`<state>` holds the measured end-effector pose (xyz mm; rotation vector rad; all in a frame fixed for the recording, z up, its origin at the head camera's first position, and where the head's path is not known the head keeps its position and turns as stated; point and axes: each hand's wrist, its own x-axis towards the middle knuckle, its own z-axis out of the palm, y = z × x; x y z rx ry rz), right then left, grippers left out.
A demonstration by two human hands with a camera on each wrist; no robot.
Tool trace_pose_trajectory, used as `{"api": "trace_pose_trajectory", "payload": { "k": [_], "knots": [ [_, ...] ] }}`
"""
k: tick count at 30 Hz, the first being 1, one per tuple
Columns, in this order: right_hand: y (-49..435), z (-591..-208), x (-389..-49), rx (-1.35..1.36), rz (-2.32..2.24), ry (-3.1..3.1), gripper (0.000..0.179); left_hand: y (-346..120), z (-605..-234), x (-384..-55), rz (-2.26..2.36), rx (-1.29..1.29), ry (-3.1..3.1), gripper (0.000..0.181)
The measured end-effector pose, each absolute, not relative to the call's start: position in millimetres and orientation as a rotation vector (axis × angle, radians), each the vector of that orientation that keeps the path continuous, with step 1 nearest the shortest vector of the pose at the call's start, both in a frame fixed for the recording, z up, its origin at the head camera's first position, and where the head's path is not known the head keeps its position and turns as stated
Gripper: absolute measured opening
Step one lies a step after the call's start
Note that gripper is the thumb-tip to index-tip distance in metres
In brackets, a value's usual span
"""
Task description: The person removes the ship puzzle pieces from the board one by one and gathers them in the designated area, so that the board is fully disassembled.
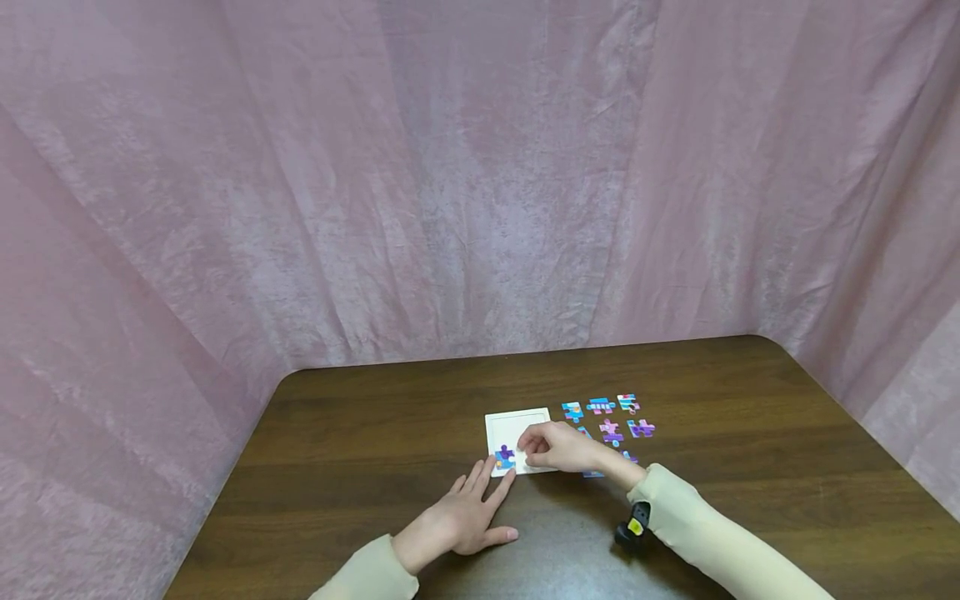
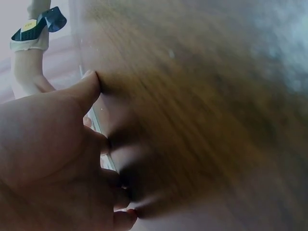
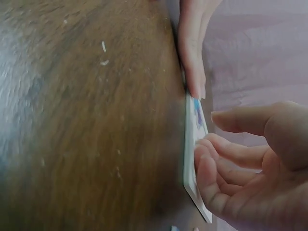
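A white square puzzle tray (image 1: 517,422) lies flat on the table. In its lower left corner is a purple and blue jigsaw piece (image 1: 505,457). My left hand (image 1: 468,510) rests on the table with fingers spread, its fingertips at the tray's near left corner. Over the tray's right part is my right hand (image 1: 558,447), fingers bent and fingertips at the tray's surface. In the right wrist view the thumb (image 3: 236,119) stands apart from the bent fingers, and no piece shows between them. The right hand hides part of the tray.
Several loose jigsaw pieces (image 1: 601,406) lie right of the tray, some partly hidden by the right hand and wrist. A black camera (image 1: 633,525) is strapped to the right wrist. The brown wooden table (image 1: 360,433) ends at a pink curtain (image 1: 465,208).
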<state>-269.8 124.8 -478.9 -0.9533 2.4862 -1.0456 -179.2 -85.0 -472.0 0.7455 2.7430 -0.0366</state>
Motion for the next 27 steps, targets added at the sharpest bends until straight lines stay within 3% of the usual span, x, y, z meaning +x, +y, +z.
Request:
{"api": "trace_pose_trajectory", "payload": {
  "k": [15, 27],
  "knots": [
    [108.1, -483.5, -271.3, -0.911, -1.049, 2.525, 0.023, -82.9, -470.6, -179.4, -0.079, 0.716, 2.733, 0.076],
    [97.4, -489.0, -266.6, -0.837, -1.246, 2.594, 0.005, -83.6, -473.3, -179.5, -0.095, 0.732, 2.727, 0.077]
  ]
}}
